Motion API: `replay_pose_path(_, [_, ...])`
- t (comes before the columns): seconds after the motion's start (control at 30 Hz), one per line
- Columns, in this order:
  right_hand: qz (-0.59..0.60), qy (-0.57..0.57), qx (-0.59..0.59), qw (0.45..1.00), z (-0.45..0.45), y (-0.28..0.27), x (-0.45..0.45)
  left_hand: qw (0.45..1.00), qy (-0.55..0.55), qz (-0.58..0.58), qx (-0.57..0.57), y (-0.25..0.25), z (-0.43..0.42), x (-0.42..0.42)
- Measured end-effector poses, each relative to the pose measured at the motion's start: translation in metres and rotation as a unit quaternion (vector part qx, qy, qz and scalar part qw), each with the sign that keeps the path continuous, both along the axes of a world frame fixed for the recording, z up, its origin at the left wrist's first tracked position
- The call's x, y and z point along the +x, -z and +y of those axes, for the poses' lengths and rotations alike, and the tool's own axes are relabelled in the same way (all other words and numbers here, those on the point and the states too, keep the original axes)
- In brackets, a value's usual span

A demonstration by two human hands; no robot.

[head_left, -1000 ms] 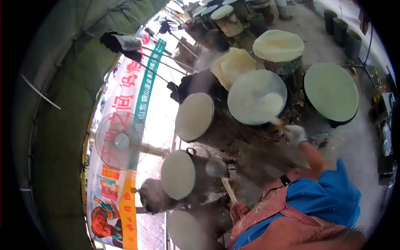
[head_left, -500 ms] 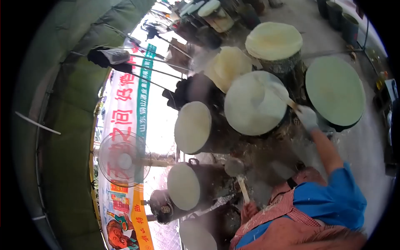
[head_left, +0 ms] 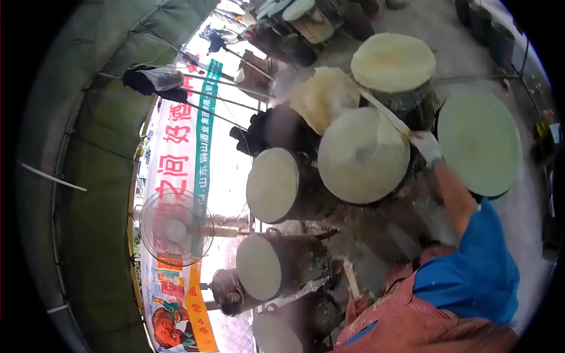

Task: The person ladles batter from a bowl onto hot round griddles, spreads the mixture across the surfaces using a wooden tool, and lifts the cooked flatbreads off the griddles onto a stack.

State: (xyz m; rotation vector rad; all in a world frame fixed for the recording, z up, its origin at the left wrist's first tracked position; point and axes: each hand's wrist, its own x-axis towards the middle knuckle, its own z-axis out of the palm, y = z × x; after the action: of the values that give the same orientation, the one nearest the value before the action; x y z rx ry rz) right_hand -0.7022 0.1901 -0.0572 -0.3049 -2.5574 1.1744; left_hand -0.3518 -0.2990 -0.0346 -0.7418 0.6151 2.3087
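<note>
My right hand (head_left: pixel 426 147), in a white glove, is closed round a long flat wooden scraper (head_left: pixel 385 112). The scraper reaches over the edge of a round griddle (head_left: pixel 362 162) coated with a pale, thin pancake. Its far end meets a crumpled yellowish pancake (head_left: pixel 322 101) beyond that griddle. Lower down, my left hand (head_left: pixel 356 306) grips the pale wooden handle of a ladle (head_left: pixel 351 277) close to the red checked apron; the ladle's bowl cannot be made out now.
More pale-topped round griddles stand around, at left centre (head_left: pixel 272 185), lower left (head_left: pixel 259 267) and right (head_left: pixel 479 144). A yellowish pancake stack (head_left: pixel 393 62) tops a drum. A fan (head_left: pixel 176 228) stands before a printed banner (head_left: pixel 173 141). Steam blurs the middle.
The scraper has swung from the griddle's surface up across its edge to the crumpled pancake. My left hand and ladle have shifted slightly down; the bowl seen earlier no longer shows.
</note>
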Motion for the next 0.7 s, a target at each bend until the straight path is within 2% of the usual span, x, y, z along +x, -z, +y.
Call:
replay_pose_path(0.03, [0.042, -0.022, 0.146, 0.988, 0.001, 0.047, 0.006, 1.0, -0.011, 0.013, -0.023, 0.008, 0.002, 0.004])
replay_pose_path(0.07, [0.013, 0.006, -0.114, 0.993, -0.031, 0.039, 0.032, 1.0, -0.019, 0.005, -0.021, 0.008, -0.001, 0.008])
replay_pose_path(0.1, [-0.019, 0.039, -0.368, 0.929, -0.068, 0.021, 0.052, 0.999, -0.026, -0.003, -0.02, 0.008, -0.003, 0.011])
replay_pose_path(0.17, [-0.107, -0.049, -0.198, 0.973, -0.098, 0.019, 0.062, 0.996, -0.04, -0.058, 0.049, -0.018, 0.006, -0.007])
replay_pose_path(0.2, [-0.077, -0.015, -0.1, 0.992, -0.101, -0.013, 0.076, 0.991, -0.054, -0.09, 0.079, -0.035, 0.009, -0.012])
replay_pose_path(0.23, [-0.122, -0.049, -0.155, 0.979, -0.085, -0.053, 0.084, 0.986, -0.067, -0.116, 0.104, -0.047, 0.005, -0.019])
replay_pose_path(0.27, [-0.077, 0.019, -0.305, 0.949, -0.067, -0.045, 0.085, 0.98, -0.077, -0.132, 0.127, -0.054, -0.004, -0.025])
replay_pose_path(0.3, [-0.023, 0.09, -0.441, 0.893, -0.049, -0.037, 0.091, 0.988, -0.058, -0.107, 0.098, -0.05, -0.014, -0.023])
replay_pose_path(0.33, [-0.041, 0.083, -0.661, 0.744, -0.058, -0.082, 0.108, 0.993, -0.032, -0.085, 0.073, -0.042, -0.027, -0.018])
replay_pose_path(0.37, [-0.093, 0.063, -0.555, 0.824, -0.076, -0.05, 0.112, 0.996, 0.006, -0.066, 0.053, -0.03, -0.042, -0.015])
replay_pose_path(0.4, [-0.072, 0.101, -0.603, 0.788, -0.102, -0.045, 0.121, 0.969, 0.056, -0.081, 0.226, 0.001, -0.064, -0.021])
replay_pose_path(0.43, [-0.046, 0.14, -0.646, 0.749, -0.129, -0.041, 0.131, 0.958, 0.058, -0.092, 0.267, 0.01, -0.071, -0.021])
replay_pose_path(0.47, [-0.078, 0.102, -0.521, 0.844, -0.139, -0.028, 0.143, 0.957, 0.041, -0.112, 0.265, 0.012, -0.073, -0.024])
replay_pose_path(0.5, [-0.119, 0.052, -0.385, 0.913, -0.135, -0.013, 0.146, 0.96, 0.024, -0.122, 0.249, 0.012, -0.075, -0.026])
replay_pose_path(0.6, [-0.123, 0.048, -0.361, 0.923, -0.082, -0.016, 0.132, 0.967, -0.011, -0.131, 0.22, 0.008, -0.076, -0.032])
replay_pose_path(0.63, [-0.06, 0.071, -0.262, 0.961, -0.068, -0.009, 0.115, 0.967, -0.018, -0.133, 0.217, 0.009, -0.078, -0.037])
replay_pose_path(0.67, [-0.105, 0.09, -0.184, 0.973, -0.05, -0.043, 0.101, 0.967, -0.029, -0.133, 0.217, 0.008, -0.078, -0.041])
replay_pose_path(0.7, [-0.038, 0.13, -0.109, 0.985, -0.037, -0.029, 0.079, 0.965, -0.04, -0.132, 0.222, 0.007, -0.076, -0.045])
